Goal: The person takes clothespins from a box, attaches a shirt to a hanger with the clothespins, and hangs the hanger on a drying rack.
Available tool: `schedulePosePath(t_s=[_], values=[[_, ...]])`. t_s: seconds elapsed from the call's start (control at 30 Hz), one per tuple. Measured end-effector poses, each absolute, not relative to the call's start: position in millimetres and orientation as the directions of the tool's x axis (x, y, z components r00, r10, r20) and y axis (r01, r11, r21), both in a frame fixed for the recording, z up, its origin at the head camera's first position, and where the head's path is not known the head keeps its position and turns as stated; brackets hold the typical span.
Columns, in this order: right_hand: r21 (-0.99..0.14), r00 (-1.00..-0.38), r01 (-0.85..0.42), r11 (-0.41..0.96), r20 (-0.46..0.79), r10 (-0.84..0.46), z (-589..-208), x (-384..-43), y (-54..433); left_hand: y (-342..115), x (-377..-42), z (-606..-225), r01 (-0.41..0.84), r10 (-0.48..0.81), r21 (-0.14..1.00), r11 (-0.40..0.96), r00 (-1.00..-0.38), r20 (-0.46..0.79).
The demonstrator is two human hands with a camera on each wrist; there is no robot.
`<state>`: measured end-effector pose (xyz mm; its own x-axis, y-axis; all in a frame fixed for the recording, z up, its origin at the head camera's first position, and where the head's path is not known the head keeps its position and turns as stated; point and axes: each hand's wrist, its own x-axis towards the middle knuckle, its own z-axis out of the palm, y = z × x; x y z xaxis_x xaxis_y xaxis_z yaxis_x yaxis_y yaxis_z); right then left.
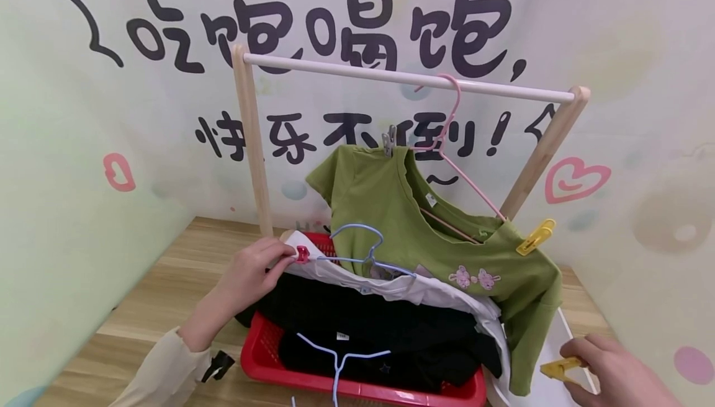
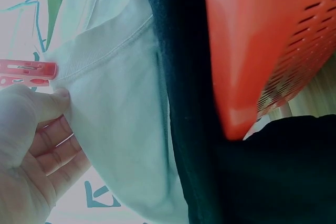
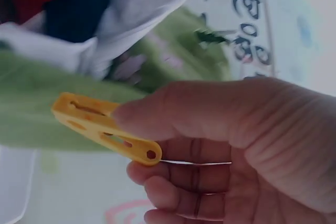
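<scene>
My left hand pinches the shoulder of a white shirt between thumb and fingers. Right beside the fingertips, a red clothespin clips that shoulder; in the left wrist view the clothespin sits just above the thumb. A blue hanger is at the shirt's neckline. Off to the right, my right hand holds a yellow clothespin between thumb and fingers, apart from the clothes. Behind the white shirt, a green shirt hangs slanted on a pink hanger.
The pink hanger hooks over a white rail on wooden posts. A grey clip and another yellow clothespin grip the green shirt. A red basket holds black clothes. A second blue hanger lies in front.
</scene>
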<state>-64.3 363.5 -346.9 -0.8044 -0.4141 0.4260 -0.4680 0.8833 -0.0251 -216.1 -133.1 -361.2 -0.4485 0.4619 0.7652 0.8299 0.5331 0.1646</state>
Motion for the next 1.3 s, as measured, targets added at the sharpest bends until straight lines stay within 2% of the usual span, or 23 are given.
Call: schedulePosePath(t_s=[0.23,0.37,0.6,0.83,1.1,1.3], values=[[0.003,-0.695,-0.577,0.817,0.524,-0.493,-326,-77,331,-133,-215,-361,0.828,0.464,0.159,0.538,-0.448,0.764],[0.043,-0.673,-0.559,0.828,0.56,-0.483,-317,-86,308,-134,-215,-361,0.828,0.46,0.162,0.536,-0.448,0.766],[0.021,-0.541,-0.621,0.783,0.712,-0.448,-310,-108,273,-135,-215,-362,0.828,0.457,0.172,0.533,-0.453,0.765],[-0.005,-0.5,-0.649,0.761,0.756,-0.422,-310,-120,259,-134,-215,-361,0.835,0.46,0.162,0.526,-0.439,0.772],[0.003,-0.438,-0.732,0.682,0.764,-0.474,-307,-130,249,-134,-215,-360,0.844,0.463,0.162,0.511,-0.429,0.776],[0.072,-0.394,-0.744,0.664,0.756,-0.523,-305,-136,244,-134,-216,-359,0.852,0.473,0.156,0.499,-0.419,0.775]])
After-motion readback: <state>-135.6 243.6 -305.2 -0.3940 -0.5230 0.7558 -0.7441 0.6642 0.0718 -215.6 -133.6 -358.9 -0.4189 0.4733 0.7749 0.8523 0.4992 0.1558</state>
